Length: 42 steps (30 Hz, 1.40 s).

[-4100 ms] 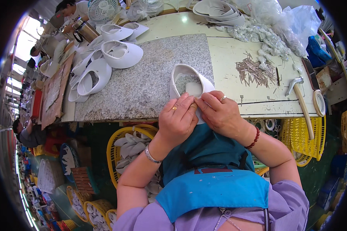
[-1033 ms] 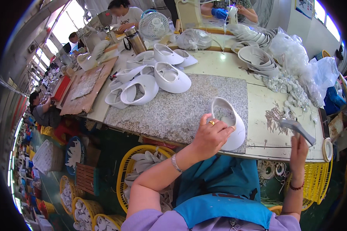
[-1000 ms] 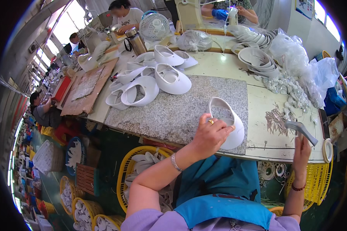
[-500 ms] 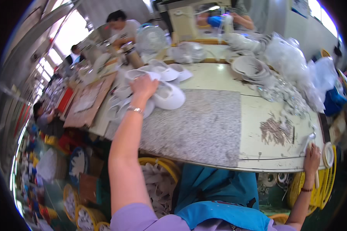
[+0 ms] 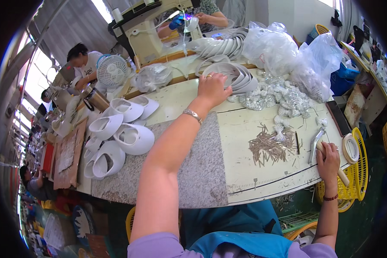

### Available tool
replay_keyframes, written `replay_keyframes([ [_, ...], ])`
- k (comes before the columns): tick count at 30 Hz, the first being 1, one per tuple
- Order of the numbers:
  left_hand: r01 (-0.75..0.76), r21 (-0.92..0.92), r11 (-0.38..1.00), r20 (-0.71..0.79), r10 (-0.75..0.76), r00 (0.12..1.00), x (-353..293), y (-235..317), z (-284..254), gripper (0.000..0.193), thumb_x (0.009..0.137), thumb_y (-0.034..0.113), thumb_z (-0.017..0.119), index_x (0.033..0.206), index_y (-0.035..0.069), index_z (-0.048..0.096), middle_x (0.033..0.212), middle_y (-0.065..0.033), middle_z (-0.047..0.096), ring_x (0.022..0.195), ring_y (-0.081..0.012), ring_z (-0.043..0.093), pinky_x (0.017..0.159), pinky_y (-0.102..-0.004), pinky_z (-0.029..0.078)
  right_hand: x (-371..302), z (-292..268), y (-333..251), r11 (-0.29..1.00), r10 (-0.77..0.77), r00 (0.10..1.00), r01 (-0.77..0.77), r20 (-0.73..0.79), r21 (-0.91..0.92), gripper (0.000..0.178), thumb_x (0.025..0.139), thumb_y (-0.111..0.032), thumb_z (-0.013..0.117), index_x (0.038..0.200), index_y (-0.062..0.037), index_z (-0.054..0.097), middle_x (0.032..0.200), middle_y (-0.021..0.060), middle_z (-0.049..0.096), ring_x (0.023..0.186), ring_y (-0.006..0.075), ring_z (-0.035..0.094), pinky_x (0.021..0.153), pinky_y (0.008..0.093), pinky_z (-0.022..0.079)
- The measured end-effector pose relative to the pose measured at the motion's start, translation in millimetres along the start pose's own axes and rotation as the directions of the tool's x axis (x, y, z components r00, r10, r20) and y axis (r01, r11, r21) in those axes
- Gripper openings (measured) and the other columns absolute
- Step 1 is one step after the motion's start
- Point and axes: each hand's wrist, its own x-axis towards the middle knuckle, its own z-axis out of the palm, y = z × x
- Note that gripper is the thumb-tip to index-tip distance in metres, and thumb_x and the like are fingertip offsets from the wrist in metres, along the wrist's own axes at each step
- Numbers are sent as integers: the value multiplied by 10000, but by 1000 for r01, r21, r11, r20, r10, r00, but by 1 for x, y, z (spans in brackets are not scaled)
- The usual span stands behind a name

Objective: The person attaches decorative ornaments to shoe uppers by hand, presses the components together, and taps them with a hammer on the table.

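Note:
My left hand [image 5: 213, 90] reaches to the far middle of the table. Its fingers curl over the near-left edge of a stack of pale, curved shoe uppers [image 5: 241, 79]; the fingertips are partly hidden. At the table's right edge, my right hand [image 5: 329, 161] is closed around the pale handle of a hammer [image 5: 316, 144]. The hammer's curved metal head lies toward the tabletop, while the handle's end sticks out below my hand. Several shaped white shoe uppers [image 5: 135, 138] stand grouped to the left of my left forearm.
A grey speckled mat [image 5: 189, 172] covers the table's front. Small brown sticks [image 5: 268, 144] lie near beaded silver-white trimmings [image 5: 275, 94]. Plastic bags [image 5: 271, 47], a phone [image 5: 338, 118], a tape roll [image 5: 350, 148] and a yellow basket [image 5: 361, 159] are rightward. Beyond stands a fan [image 5: 112, 71]; co-workers sit behind.
My left hand has left the white uppers at the left and moved right to the stacked uppers. My right hand stays on the hammer. The whole view has shifted.

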Motion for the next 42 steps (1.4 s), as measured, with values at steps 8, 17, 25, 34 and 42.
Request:
replay_keyframes([
  [8, 228, -165, 960, -20, -234, 972, 22, 3, 13, 220, 837, 233, 530, 907, 74, 665, 917, -120, 649, 772, -333, 623, 677, -403, 496, 2, -1, -1, 999, -13, 1000, 13, -24, 29, 246, 786, -72, 594, 1018, 6, 575, 930, 144, 569, 863, 324, 542, 759, 403, 432],
  [17, -77, -370, 926, -574, -162, 803, -34, 4, -48, 124, 800, 58, 616, 899, -12, 639, 910, -119, 641, 778, -255, 610, 688, -332, 485, -2, 0, 1, 1000, -17, 999, 18, -29, 20, 260, 782, -81, 597, 1029, -1, 579, 936, 149, 569, 861, 329, 544, 774, 407, 435],
  [25, 20, -443, 897, -181, -111, 977, -181, 47, -120, 196, 730, -62, 634, 918, -9, 646, 933, -121, 622, 803, -258, 595, 706, -309, 475, -6, 5, 2, 993, -88, 975, 101, -206, 54, 288, 776, -63, 607, 1060, -24, 583, 984, 160, 574, 902, 345, 547, 803, 412, 440],
  [34, -23, 47, 999, -16, 23, 1000, -227, 35, -152, 333, 676, -84, 574, 982, 22, 650, 1021, -111, 619, 961, -294, 593, 832, -387, 457, -20, 17, -93, 871, -395, 919, 375, -3, 316, 334, 729, -189, 715, 1024, -79, 605, 956, 98, 569, 907, 279, 562, 804, 381, 413],
  [42, -147, -172, 974, -119, 127, 985, -187, 95, -144, 361, 682, -29, 579, 1029, 40, 648, 1079, -111, 612, 1009, -310, 578, 864, -386, 449, -24, 26, -139, 717, -620, 784, 550, 31, 429, 493, 708, -361, 730, 1090, -85, 583, 967, 72, 536, 916, 247, 517, 801, 371, 390],
])
